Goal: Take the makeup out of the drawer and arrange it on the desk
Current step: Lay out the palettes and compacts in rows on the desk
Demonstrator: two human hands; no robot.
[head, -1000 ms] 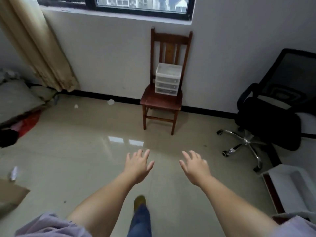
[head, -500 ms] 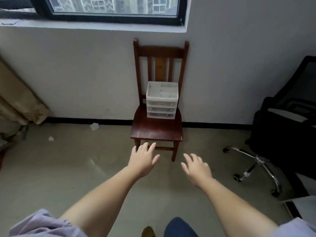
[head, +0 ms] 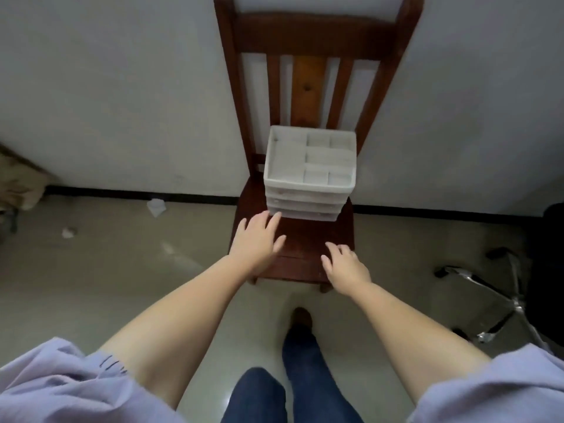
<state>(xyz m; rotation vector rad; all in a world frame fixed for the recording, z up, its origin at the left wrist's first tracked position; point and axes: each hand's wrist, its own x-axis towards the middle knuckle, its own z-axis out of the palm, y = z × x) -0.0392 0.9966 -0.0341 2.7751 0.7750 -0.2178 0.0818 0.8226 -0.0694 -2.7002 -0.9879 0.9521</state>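
1. White plastic makes up the small drawer unit (head: 309, 175), which stands at the back of the seat of a dark wooden chair (head: 308, 239), close to the backrest.
2. The unit has an open top tray split into several compartments, and under it the fronts of three drawers lie one above another; all three look pushed in.
3. No makeup can be seen; what the drawers hold cannot be told from this view.
4. The left hand (head: 258, 242) reaches over the front left part of the seat, with fingers straight and a little spread; it holds nothing. Its fingertips are just beside the lower left corner of the unit, but contact cannot be told.
5. The right hand (head: 345, 265) is over the front right part of the seat, further from the unit, with fingers relaxed and slightly bent; it also holds nothing.
6. Both forearms are bare, and pale purple sleeves (head: 61, 389) show at the bottom corners.
7. On the pale floor, a crumpled white scrap (head: 156, 207) lies near the black baseboard to the left of the chair.
8. To the right, the chrome base of an office chair (head: 500, 297) stands apart from the wooden chair.
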